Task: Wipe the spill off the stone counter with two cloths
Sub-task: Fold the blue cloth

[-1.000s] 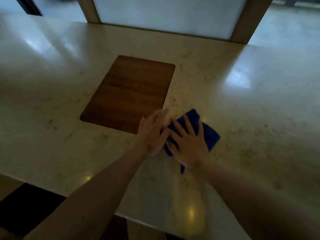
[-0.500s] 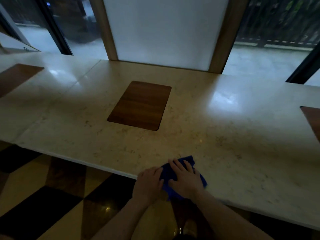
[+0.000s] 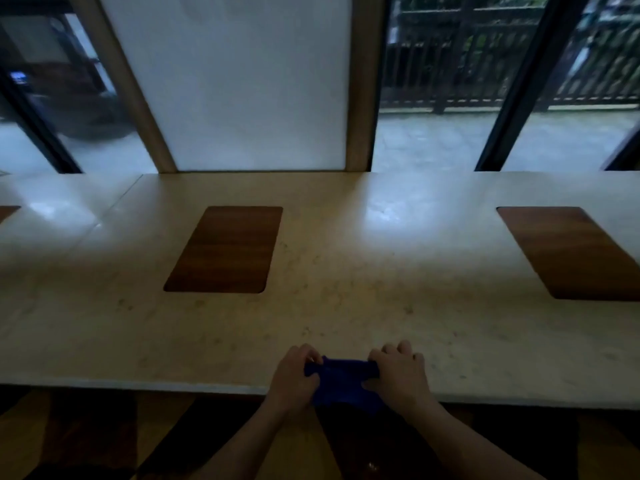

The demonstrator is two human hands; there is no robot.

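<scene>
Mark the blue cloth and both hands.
blue cloth (image 3: pixel 341 377): head view, middle of the fabric between the hands.
left hand (image 3: pixel 293 377): head view, back of hand.
right hand (image 3: pixel 400 374): head view, back of hand.

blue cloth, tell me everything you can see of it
The blue cloth is deep blue, soft-looking fabric, bunched and pulled taut between the left hand and right hand, each pinching one end. It sits at the near edge of the pale stone counter, its lower part hanging past the edge.

I see one dark blue cloth (image 3: pixel 341 382), bunched and stretched, at the near edge of the pale, speckled stone counter (image 3: pixel 346 306), partly hanging over it.
</scene>
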